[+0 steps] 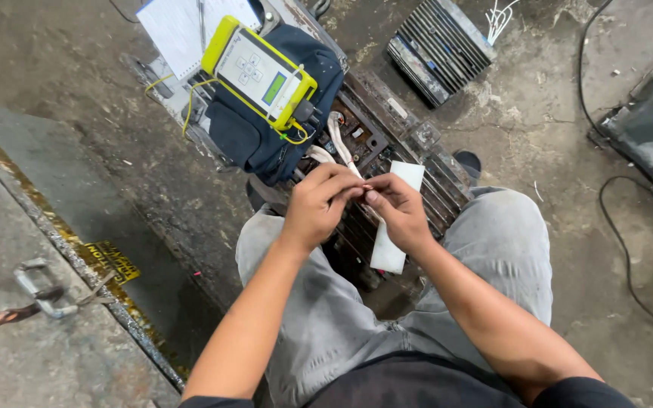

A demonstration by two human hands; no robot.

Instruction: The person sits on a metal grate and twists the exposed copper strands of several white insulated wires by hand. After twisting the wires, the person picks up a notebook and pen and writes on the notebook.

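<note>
Grey-trousered knees nearest camera, forearms reaching toward 12 o'clock. Left hand (pixel 317 204) and right hand (pixel 398 208) meet fingertip to fingertip, both grips pinching end of white sleeved lead (pixel 339 140). Lead runs from grip toward 11 o'clock into motor terminal box (pixel 364 136). White sheet (pixel 394 227) under right hand. Yellow tester (pixel 260 72) on dark bag (pixel 266 136), at 10 o'clock. Judgement: pinch close to lead tip, keep slack, avoid tugging terminal.

Even, soft daylight — no hard shadows or glare — sharp throughout, with slight wide-angle bending at the edges.
</note>
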